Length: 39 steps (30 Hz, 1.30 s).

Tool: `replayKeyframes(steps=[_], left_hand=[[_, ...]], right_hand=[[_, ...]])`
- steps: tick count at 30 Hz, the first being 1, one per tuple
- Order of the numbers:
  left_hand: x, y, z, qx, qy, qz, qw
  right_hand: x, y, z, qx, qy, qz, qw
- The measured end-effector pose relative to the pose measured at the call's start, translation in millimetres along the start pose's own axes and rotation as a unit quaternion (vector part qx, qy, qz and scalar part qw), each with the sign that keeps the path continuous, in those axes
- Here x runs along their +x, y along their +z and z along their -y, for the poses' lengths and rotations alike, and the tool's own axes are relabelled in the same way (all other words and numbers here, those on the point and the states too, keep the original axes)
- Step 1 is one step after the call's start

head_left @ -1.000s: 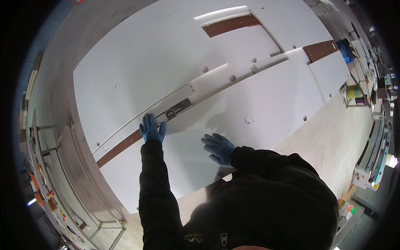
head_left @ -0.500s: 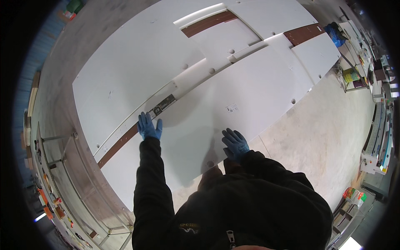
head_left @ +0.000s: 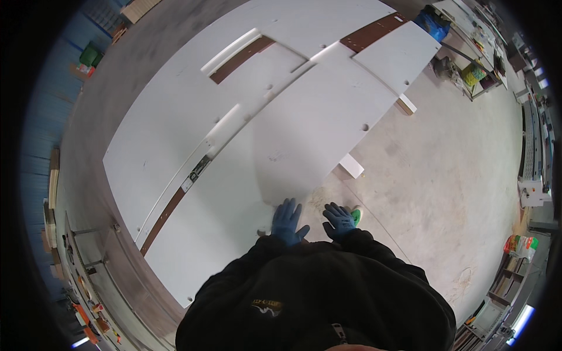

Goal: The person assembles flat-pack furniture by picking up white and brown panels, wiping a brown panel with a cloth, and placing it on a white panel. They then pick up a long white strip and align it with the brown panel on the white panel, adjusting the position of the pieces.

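Observation:
Blue-gloved, my left hand (head_left: 287, 221) is held with fingers outstretched at the front edge of a large white panel (head_left: 316, 105); I cannot tell whether it touches. My right hand (head_left: 338, 220), gloved alike, has its fingers spread over the floor just off that edge. Neither hand holds anything. Beyond this panel lies another white panel (head_left: 146, 134). Along the gap between them runs a brown strip (head_left: 163, 222) with a dark label (head_left: 199, 168). A rectangular cut-out with a brown patch (head_left: 240, 58) shows in the far panel.
White block ends (head_left: 351, 166) stick out from under the near panel. A green shoe (head_left: 357, 215) shows beside my right hand. A metal-framed rack (head_left: 96, 269) stands at the left, a cluttered workbench (head_left: 474, 41) at the far right, and a shelf unit (head_left: 497, 286) at the lower right.
My left hand has come off the brown strip, moving right and back toward my body. My right hand has drawn back off the panel. The whole view has shifted, showing more floor.

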<state>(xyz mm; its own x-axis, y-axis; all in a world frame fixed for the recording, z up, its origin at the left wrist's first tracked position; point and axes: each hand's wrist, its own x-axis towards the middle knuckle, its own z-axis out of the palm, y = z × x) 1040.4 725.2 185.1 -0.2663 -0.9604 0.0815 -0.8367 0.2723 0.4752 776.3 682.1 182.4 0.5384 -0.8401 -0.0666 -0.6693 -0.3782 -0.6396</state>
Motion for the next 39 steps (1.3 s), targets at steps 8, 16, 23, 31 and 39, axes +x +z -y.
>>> replayKeyframes(steps=[8, 16, 23, 31, 39], left_hand=[[164.3, 101.6, -152.1, 0.058, 0.034, 0.003, 0.998], [258.7, 172.6, -270.7, 0.041, 0.060, 0.034, 0.997], [341.6, 197.6, -293.6, 0.040, 0.022, 0.006, 0.999], [470.2, 230.3, -323.7, 0.046, 0.000, -0.005, 0.999], [542.1, 235.9, -304.1, 0.085, -0.106, -0.021, 0.990]], right_hand=[[-144.8, -126.5, -206.5, -0.029, 0.163, -0.040, 0.985], [-242.7, -237.2, -360.7, -0.069, 0.222, -0.059, 0.971], [-212.3, -277.7, -444.5, -0.006, 0.303, 0.054, 0.952], [-194.6, -350.4, -567.7, 0.000, 0.407, 0.265, 0.874], [-183.9, -362.6, -737.2, 0.003, 0.300, 0.271, 0.915]])
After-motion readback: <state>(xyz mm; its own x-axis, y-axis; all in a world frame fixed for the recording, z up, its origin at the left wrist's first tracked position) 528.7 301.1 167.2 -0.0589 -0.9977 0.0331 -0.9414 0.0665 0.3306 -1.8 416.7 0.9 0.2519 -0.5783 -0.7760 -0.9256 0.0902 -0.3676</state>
